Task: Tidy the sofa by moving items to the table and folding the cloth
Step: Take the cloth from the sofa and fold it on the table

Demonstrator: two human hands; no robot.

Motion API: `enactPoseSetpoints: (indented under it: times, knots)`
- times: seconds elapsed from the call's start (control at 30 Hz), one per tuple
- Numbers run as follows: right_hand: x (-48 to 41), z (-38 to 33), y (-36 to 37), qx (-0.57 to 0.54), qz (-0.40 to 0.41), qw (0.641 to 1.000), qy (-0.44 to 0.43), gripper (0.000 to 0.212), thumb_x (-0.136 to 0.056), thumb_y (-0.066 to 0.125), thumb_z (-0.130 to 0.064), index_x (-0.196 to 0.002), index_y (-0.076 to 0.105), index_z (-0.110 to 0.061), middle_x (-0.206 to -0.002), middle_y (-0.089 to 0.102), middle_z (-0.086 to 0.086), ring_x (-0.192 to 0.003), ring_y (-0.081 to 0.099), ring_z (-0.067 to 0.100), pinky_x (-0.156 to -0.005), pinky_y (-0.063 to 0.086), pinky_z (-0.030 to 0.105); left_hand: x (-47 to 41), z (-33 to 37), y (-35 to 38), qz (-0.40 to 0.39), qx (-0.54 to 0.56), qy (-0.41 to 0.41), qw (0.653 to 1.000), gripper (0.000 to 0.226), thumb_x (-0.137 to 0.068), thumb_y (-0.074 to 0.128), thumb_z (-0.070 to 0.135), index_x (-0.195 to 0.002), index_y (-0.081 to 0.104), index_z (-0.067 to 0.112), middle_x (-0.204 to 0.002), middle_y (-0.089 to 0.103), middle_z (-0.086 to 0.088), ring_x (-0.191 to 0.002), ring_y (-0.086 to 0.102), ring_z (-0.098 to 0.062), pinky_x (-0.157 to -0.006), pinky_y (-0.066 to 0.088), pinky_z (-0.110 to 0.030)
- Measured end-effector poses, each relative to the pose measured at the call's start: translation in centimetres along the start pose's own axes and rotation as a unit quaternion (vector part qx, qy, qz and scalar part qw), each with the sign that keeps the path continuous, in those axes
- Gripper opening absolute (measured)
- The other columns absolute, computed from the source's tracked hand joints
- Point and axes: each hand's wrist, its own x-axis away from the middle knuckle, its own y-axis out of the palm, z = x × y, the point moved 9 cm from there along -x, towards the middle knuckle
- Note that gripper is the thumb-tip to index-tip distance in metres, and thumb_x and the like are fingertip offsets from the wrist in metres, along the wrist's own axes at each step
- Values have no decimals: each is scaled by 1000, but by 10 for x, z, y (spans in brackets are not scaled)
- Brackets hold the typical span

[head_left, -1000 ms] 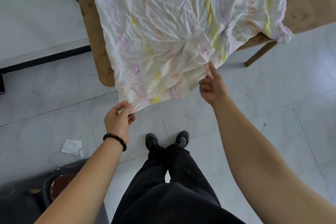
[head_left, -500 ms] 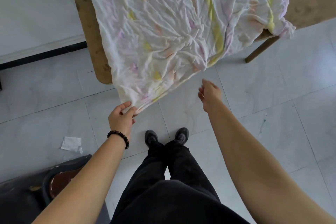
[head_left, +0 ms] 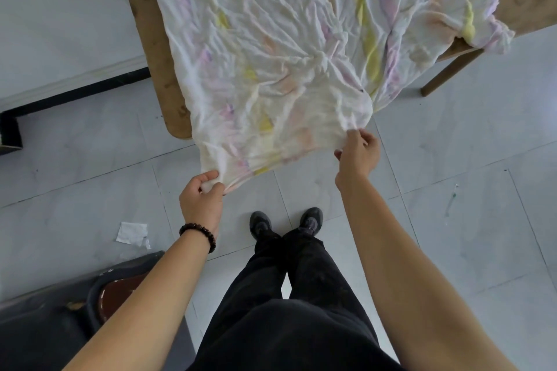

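A wrinkled white cloth [head_left: 286,48] with pale yellow, pink and purple marks lies spread over the wooden table [head_left: 156,48] and hangs over its near edge. My left hand [head_left: 202,199], with a dark bead bracelet on the wrist, pinches the cloth's near left corner below the table edge. My right hand [head_left: 358,153] pinches the cloth's near edge further right, at about the same height. The hem is pulled taut between both hands. The cloth's far part runs out of the frame at the top.
A wooden table leg [head_left: 449,72] stands at the right. A scrap of white paper [head_left: 132,232] lies on the grey tiled floor at the left. A dark sofa edge with a brown patch [head_left: 120,292] sits at the bottom left. My feet [head_left: 286,221] stand just before the table.
My right hand let go of the cloth's edge, dropped back, then came forward and took hold of the near hem again. My left hand kept its corner throughout.
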Motion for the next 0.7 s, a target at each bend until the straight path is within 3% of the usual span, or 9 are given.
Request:
enactPoseSetpoints:
  times: [0.1, 0.17, 0.27, 0.37, 0.5, 0.57, 0.7]
  knots:
    - [-12, 43, -26, 112, 21, 992, 57, 23, -90, 54, -17, -111, 62, -14, -99, 65, 4, -72, 60, 16, -63, 54, 29, -9, -6, 1, -15, -103, 18, 994, 26, -86, 57, 6, -107, 67, 18, -104, 65, -2, -72, 60, -14, -59, 47, -23]
    - [-19, 47, -37, 183, 20, 982, 52, 27, -91, 50, -20, -114, 63, -15, -108, 67, 9, -82, 61, 22, -71, 56, 34, -17, -14, 2, -44, -157, 4, 987, 31, -88, 54, 9, -116, 64, 18, -117, 64, -6, -88, 63, -20, -71, 52, -30]
    - [-15, 23, -41, 221, -3, 975, 17, 34, -90, 50, -25, -122, 60, -18, -105, 64, 4, -88, 59, 21, -82, 57, 40, -15, 3, 0, -55, -230, 34, 971, 37, -93, 51, 15, -129, 56, 15, -135, 50, -6, -107, 57, -20, -84, 45, -31]
    - [17, -36, -39, 277, -45, 953, -115, 35, -93, 52, -33, -125, 56, -22, -112, 61, -3, -92, 61, 14, -87, 55, 41, 1, 50, 1, -50, -227, 156, 960, 35, -98, 48, 26, -131, 54, 13, -134, 49, -8, -111, 57, -20, -90, 46, -32]
    - [71, -122, -54, 335, -62, 885, -317, 31, -101, 49, -36, -127, 57, -22, -120, 51, -11, -100, 57, 6, -84, 46, 26, 40, 120, 8, -58, -163, 306, 936, 29, -100, 49, 27, -123, 59, 12, -122, 60, -4, -107, 57, -13, -86, 46, -28]
    - [88, -154, -74, 320, -44, 871, -371, 29, -100, 51, -35, -126, 59, -23, -120, 53, -13, -102, 57, 5, -84, 49, 26, 60, 151, 20, -69, -123, 341, 930, 26, -100, 50, 26, -119, 61, 12, -116, 62, -1, -102, 57, -10, -82, 48, -28]
    - [88, -193, -119, 264, 4, 881, -392, 26, -100, 53, -30, -123, 60, -22, -118, 58, -7, -103, 60, 8, -84, 53, 30, 94, 192, 63, -110, -92, 373, 917, 24, -98, 54, 20, -120, 59, 13, -111, 59, 5, -95, 57, -1, -80, 48, -25]
